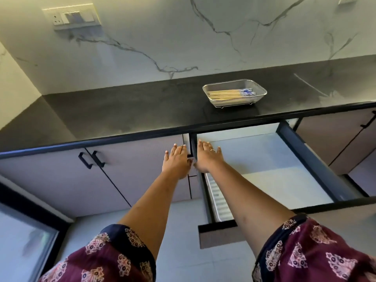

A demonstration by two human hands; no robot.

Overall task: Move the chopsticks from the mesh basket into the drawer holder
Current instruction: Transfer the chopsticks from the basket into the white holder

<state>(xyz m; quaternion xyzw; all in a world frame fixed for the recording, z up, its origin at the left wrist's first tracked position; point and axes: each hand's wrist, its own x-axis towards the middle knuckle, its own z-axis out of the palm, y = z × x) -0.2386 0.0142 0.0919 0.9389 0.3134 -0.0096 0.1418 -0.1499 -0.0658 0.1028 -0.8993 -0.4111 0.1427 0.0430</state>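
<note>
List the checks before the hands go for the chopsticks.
1. Drawer pulled open: ok.
2. Holder at the drawer's left side in view: ok, though only part of it shows.
3. Holder free to take chopsticks: cannot tell.
4. Chopsticks lying together in the mesh basket on the counter: ok.
5. Left hand open, holds nothing: ok.
6. Right hand open, holds nothing, over the drawer's left edge: ok.
</note>
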